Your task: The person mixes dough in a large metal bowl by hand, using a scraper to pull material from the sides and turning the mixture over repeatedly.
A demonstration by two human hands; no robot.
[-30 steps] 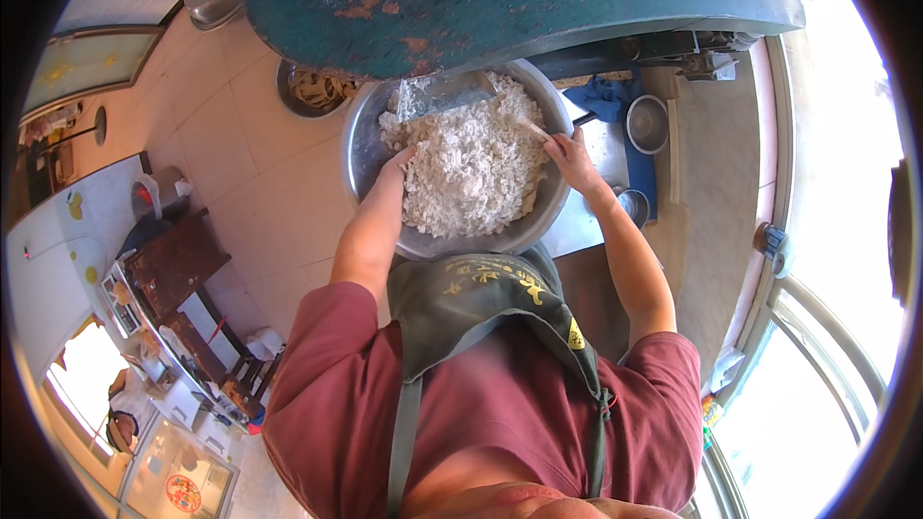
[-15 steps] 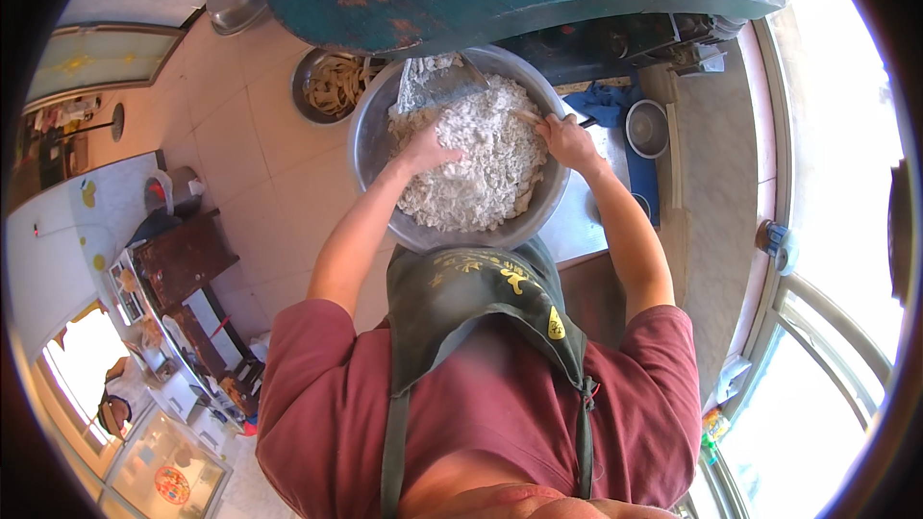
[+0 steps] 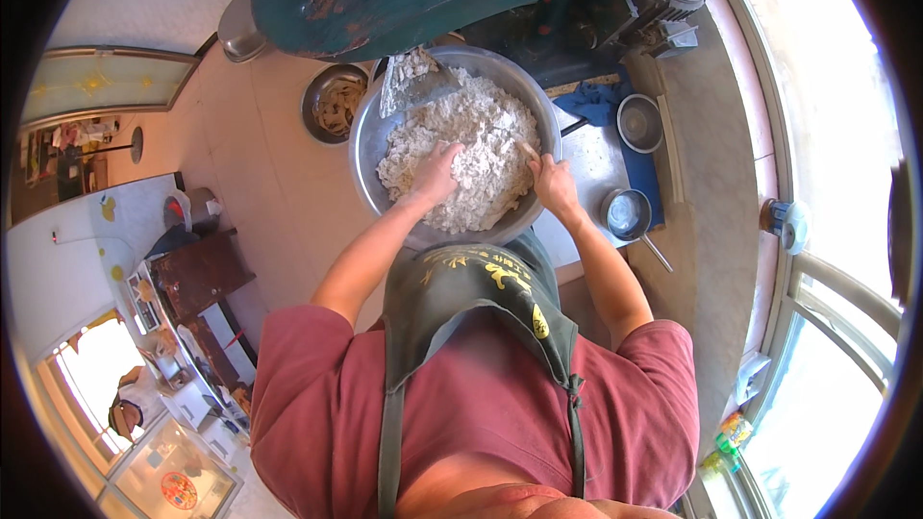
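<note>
A large metal bowl stands in front of my apron, heaped with a crumbly, shaggy flour mixture. My left hand rests open on the mixture's left part, its fingertips partly sunk into the crumbs. At the bowl's right side, my right hand is closed around a slender pale stick whose far end reaches into the mixture. The closed fingers hide most of this stick. A flour-caked metal blade lies against the bowl's far left wall, next to the teal machine.
The teal machine housing overhangs the bowl's far side. At left, a metal basin of pale strips stands on the tiled floor. To the right are a small metal bowl, a saucepan, a blue cloth and a ledge.
My right hand has come down and slightly left along the bowl's right side. My left hand has shifted slightly right and down. The view has tilted, bringing the saucepan more fully into sight.
</note>
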